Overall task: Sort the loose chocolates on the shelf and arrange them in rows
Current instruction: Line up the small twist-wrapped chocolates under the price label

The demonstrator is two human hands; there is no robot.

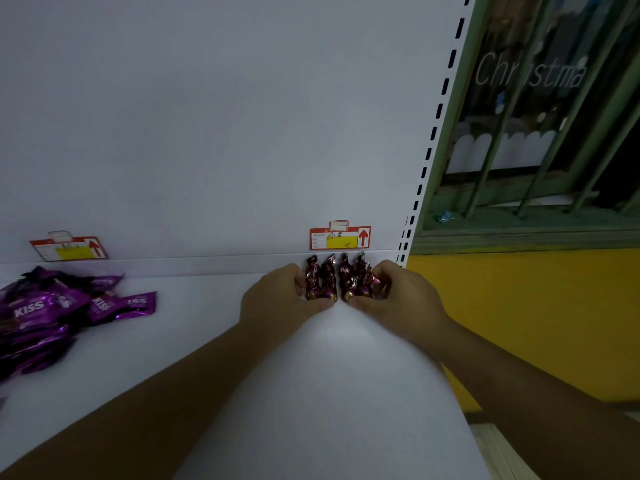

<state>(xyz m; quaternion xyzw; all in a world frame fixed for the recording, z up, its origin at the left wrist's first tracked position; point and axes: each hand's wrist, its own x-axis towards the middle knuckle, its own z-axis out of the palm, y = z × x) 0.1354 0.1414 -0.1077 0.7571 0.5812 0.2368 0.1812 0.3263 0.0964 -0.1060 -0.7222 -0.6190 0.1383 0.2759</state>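
Note:
Several dark red twist-wrapped chocolates (337,278) stand side by side in a short row at the back right of the white shelf (214,341), under a red and yellow price tag (340,236). My left hand (282,297) cups the row's left end, fingertips touching the outer chocolate. My right hand (398,294) presses against the right end, fingers curled around the outer pieces. Both thumbs meet in front of the row. A loose heap of purple KISS chocolate packets (52,313) lies at the far left of the shelf.
The white back panel (225,116) rises right behind the row. A second price tag (69,249) hangs at the back left. The slotted upright (433,133) marks the shelf's right end, with a barred window (536,116) and yellow wall (536,323) beyond.

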